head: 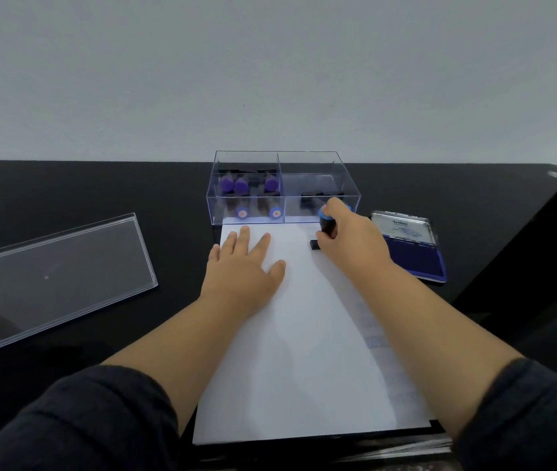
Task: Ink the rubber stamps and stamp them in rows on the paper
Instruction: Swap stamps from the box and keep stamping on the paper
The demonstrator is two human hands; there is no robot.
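Observation:
A white sheet of paper [304, 351] lies lengthwise in front of me on the black table. My left hand [243, 266] rests flat on its far left part, fingers spread. My right hand [352, 239] grips a black rubber stamp with a blue cap [325, 222], its black base [314, 245] pressed on the paper near the far right corner. Faint blue prints [377, 341] run down the paper's right edge, partly hidden by my right forearm. An open blue ink pad [418, 258] sits right of the paper.
A clear plastic box [284, 156] stands beyond the paper, with purple-capped and blue-capped stamps [241, 186] in its left compartment and a black stamp [311, 198] in its right one. Its clear lid [52, 277] lies at the left. A dark chair edge [542, 232] rises at the right.

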